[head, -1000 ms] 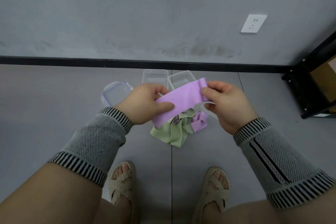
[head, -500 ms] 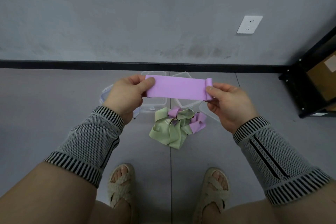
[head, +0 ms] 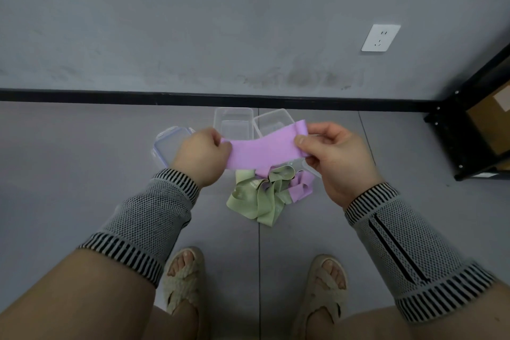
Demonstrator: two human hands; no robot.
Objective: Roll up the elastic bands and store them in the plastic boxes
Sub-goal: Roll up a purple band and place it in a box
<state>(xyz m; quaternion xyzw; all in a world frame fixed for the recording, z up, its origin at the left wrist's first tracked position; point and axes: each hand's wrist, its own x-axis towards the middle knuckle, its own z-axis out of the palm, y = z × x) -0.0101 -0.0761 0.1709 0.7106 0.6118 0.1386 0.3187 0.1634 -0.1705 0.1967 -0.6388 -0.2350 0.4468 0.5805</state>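
Above grey floor (head: 82,160), hand-held purple band (head: 262,150).

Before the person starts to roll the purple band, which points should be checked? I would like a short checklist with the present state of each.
1. Both ends held: left hand and right hand each pinch one end of the purple elastic band. Ok.
2. Band flat, no twist: it sags a little between the hands, but no twist shows. Ok.
3. Roll started: the right end is slightly folded over at the fingers; whether this is a first turn, cannot tell.
4. Box open and free: the two clear plastic boxes behind the band have no lids on and look empty. Ok.
5. Held band clear of the pile of bands on the floor: cannot tell.
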